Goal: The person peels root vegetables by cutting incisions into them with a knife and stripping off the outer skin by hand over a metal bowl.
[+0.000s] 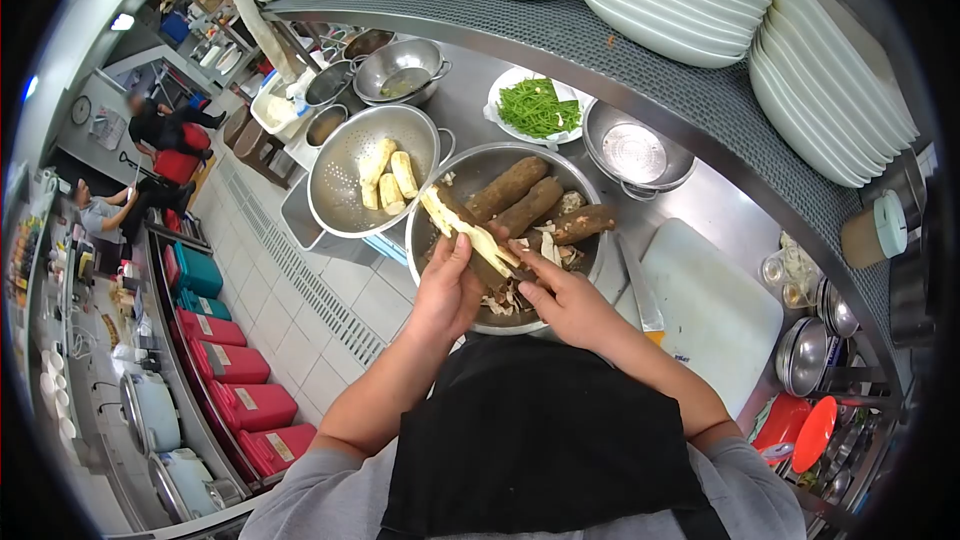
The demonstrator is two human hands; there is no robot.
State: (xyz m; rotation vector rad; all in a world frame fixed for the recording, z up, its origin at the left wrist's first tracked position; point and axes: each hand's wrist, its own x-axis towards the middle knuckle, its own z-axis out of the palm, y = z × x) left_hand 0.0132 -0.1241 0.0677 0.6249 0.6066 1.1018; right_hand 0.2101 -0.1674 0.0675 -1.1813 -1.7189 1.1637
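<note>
My left hand (447, 290) is wrapped around a partly peeled, brown-skinned root (472, 235), with pale yellow flesh showing along its upper side. My right hand (572, 305) closes on the root's lower right end, its thumb and fingers pressed together there. Whether it also holds a small tool is hidden. Both hands are over a large steel bowl (597, 180), where several unpeeled brown roots (510, 188) lie among loose peelings (512, 300). A perforated steel colander (335, 165) left of the bowl holds several peeled yellow pieces (375, 165).
A knife (640, 285) lies by a white cutting board (715, 300) on the right. Behind the bowl are a plate of cut green vegetables (538, 108) and a steel pan (640, 145). A shelf (480, 25) with stacked white plates overhangs the counter. Two people are far left.
</note>
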